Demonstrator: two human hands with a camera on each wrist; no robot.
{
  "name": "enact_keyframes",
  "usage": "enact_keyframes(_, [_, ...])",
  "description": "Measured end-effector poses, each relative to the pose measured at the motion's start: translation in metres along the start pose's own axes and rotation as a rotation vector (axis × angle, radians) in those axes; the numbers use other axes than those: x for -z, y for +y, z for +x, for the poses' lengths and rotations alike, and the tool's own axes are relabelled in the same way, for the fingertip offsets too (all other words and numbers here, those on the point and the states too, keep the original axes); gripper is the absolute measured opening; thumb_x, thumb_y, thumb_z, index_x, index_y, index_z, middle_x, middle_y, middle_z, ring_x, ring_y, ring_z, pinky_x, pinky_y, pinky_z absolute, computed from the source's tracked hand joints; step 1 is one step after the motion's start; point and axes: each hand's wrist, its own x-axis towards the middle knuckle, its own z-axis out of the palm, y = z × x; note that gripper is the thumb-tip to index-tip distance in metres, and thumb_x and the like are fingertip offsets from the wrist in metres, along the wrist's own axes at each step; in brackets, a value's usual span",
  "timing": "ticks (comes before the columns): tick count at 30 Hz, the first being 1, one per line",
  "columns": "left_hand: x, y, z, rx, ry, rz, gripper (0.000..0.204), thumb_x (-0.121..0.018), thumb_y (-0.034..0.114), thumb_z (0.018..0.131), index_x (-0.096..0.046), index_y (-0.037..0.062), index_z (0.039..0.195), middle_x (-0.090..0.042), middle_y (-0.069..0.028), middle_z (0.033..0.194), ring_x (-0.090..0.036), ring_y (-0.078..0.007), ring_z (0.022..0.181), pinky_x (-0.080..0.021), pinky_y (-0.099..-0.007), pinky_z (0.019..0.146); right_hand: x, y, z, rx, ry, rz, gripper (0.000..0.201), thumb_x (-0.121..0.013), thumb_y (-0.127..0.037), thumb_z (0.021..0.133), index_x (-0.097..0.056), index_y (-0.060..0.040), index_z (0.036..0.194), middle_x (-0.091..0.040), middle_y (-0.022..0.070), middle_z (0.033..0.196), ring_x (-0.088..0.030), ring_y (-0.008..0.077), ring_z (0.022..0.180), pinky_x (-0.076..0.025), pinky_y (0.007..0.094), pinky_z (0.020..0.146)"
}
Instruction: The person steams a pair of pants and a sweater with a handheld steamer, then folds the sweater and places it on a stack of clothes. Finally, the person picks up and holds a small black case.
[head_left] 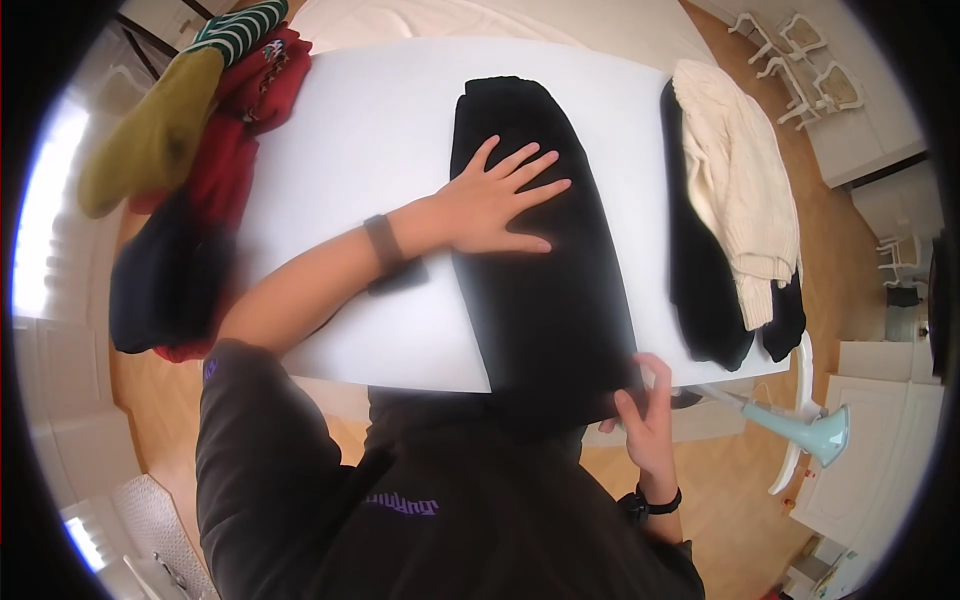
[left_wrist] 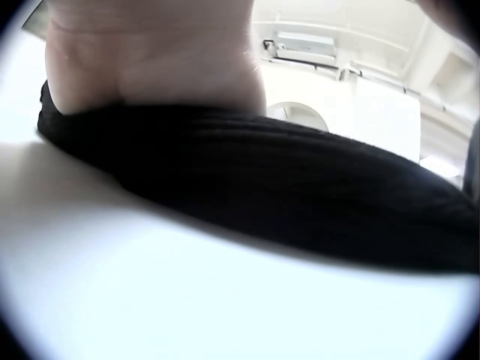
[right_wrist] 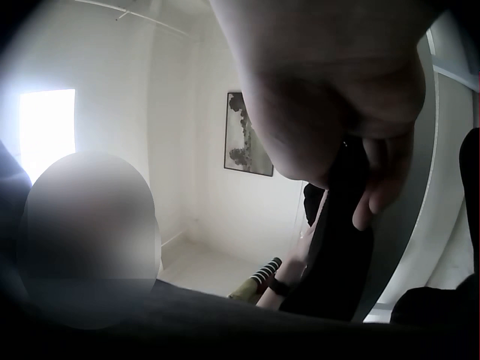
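Note:
A long, folded black garment point(head_left: 550, 310) lies lengthwise on the white table, its near end reaching over the front edge toward the person. The left hand point(head_left: 500, 205) rests flat on its upper half, fingers spread. In the left wrist view, the heel of that hand point(left_wrist: 150, 67) presses on the black cloth point(left_wrist: 285, 180). At the garment's near right corner, the right hand point(head_left: 648, 430) pinches the cloth between thumb and fingers. The right wrist view shows those fingers point(right_wrist: 382, 172) bent around the cloth point(right_wrist: 337, 255).
To the right on the white table point(head_left: 370, 110) lie a cream cable-knit sweater point(head_left: 735, 170) and black clothing point(head_left: 700, 280). Red clothing point(head_left: 225, 170), an olive sock-like piece point(head_left: 150, 150) and dark cloth point(head_left: 165, 280) pile up at the left. A pale blue garment steamer head point(head_left: 800, 430) stands beyond the near right corner.

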Motion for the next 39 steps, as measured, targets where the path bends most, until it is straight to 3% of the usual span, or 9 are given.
enact_keyframes(4, [0.004, 0.004, 0.0, -0.028, 0.058, -0.004, 0.087, -0.049, 0.075, 0.101, -0.038, 0.0192, 0.168, -0.023, -0.0177, 0.177, -0.016, -0.0384, 0.165, -0.012, -0.0695, 0.129, 0.019, 0.007, -0.004, 0.144, -0.148, -0.41, 0.042, -0.072, 0.0, 0.097, -0.064, -0.0056, 0.138, -0.07, 0.0109, 0.12, -0.069, 0.0165, 0.083, -0.055, 0.0259, 0.066])
enact_keyframes(7, [0.041, 0.032, -0.014, -0.073, 0.098, 0.045, 0.061, -0.075, 0.042, 0.096, -0.061, 0.0029, 0.141, -0.052, -0.0199, 0.154, -0.044, -0.0359, 0.149, -0.032, -0.059, 0.123, 0.012, -0.022, -0.005, 0.309, -0.214, -0.746, 0.059, -0.082, 0.0, 0.085, -0.066, -0.0081, 0.141, -0.066, 0.0112, 0.108, -0.064, 0.0241, 0.088, -0.052, 0.0318, 0.07])
enact_keyframes(12, [0.084, 0.105, -0.089, -0.242, -0.155, -0.24, 0.067, -0.079, 0.05, 0.09, -0.063, 0.0035, 0.136, -0.058, -0.0162, 0.131, -0.054, -0.0328, 0.131, -0.038, -0.051, 0.117, 0.026, -0.004, 0.003, 0.666, -0.121, -1.419, 0.068, -0.075, 0.004, 0.071, -0.071, -0.0121, 0.138, -0.051, 0.0084, 0.09, -0.058, 0.0295, 0.084, -0.05, 0.0398, 0.076])
enact_keyframes(17, [0.067, 0.129, -0.14, -0.267, -0.142, -0.156, 0.084, -0.08, 0.054, 0.087, -0.054, 0.0062, 0.151, -0.054, -0.0175, 0.151, -0.042, -0.0352, 0.152, -0.033, -0.055, 0.125, 0.026, -0.008, 0.009, 0.835, -0.081, -1.299, 0.069, -0.068, 0.006, 0.067, -0.071, -0.013, 0.133, -0.066, 0.01, 0.11, -0.065, 0.0323, 0.101, -0.051, 0.0422, 0.091])
enact_keyframes(21, [0.04, 0.142, -0.156, -0.222, 0.026, 0.041, 0.063, -0.077, 0.031, 0.088, -0.06, 0.0098, 0.145, -0.056, -0.0158, 0.153, -0.05, -0.033, 0.147, -0.036, -0.0575, 0.124, 0.027, -0.032, 0.014, 0.767, -0.353, -0.953, 0.051, -0.061, 0.011, 0.064, -0.069, -0.0062, 0.112, -0.074, 0.0161, 0.13, -0.067, 0.0354, 0.129, -0.046, 0.0486, 0.11])
enact_keyframes(24, [0.043, 0.14, -0.158, -0.229, 0.113, -0.079, 0.049, -0.075, 0.021, 0.089, -0.066, 0.0079, 0.134, -0.062, -0.0134, 0.146, -0.055, -0.0315, 0.141, -0.04, -0.0543, 0.122, 0.019, -0.058, 0.018, 0.799, -0.398, -0.765, 0.045, -0.062, 0.012, 0.064, -0.062, -0.0054, 0.106, -0.077, 0.0177, 0.121, -0.071, 0.036, 0.124, -0.05, 0.0519, 0.103])
enact_keyframes(27, [0.065, 0.12, -0.148, -0.146, 0.175, -0.632, 0.041, -0.072, 0.008, 0.089, -0.068, 0.0032, 0.13, -0.068, -0.0141, 0.132, -0.065, -0.0365, 0.129, -0.049, -0.051, 0.115, 0.015, -0.075, 0.048, 0.871, -0.38, -0.45, 0.056, -0.068, 0.011, 0.07, -0.057, -0.0043, 0.123, -0.077, 0.0188, 0.111, -0.076, 0.0347, 0.106, -0.054, 0.0458, 0.099])
enact_keyframes(32, [0.079, 0.063, -0.102, 0.37, 0.414, -1.197, 0.023, -0.062, 0.019, 0.109, -0.065, -0.0035, 0.115, -0.066, -0.008, 0.093, -0.064, -0.0151, 0.082, -0.056, -0.0335, 0.078, -0.037, -0.142, 0.14, 0.659, -0.143, -0.358, 0.042, -0.069, -0.004, 0.103, -0.052, -0.0052, 0.142, -0.071, 0.0048, 0.106, -0.066, 0.0072, 0.094, -0.052, 0.0207, 0.082])
enact_keyframes(39, [0.037, -0.015, -0.036, 0.841, 0.389, -1.355, 0.042, -0.053, 0.034, 0.115, -0.068, -0.0037, 0.122, -0.071, -0.0057, 0.104, -0.065, -0.0127, 0.093, -0.055, -0.0317, 0.083, -0.064, -0.118, 0.333, 0.521, -0.132, -0.533, 0.043, -0.076, -0.034, 0.101, -0.062, -0.0046, 0.13, -0.077, 0.0131, 0.101, -0.073, 0.0189, 0.089, -0.056, 0.0317, 0.08])
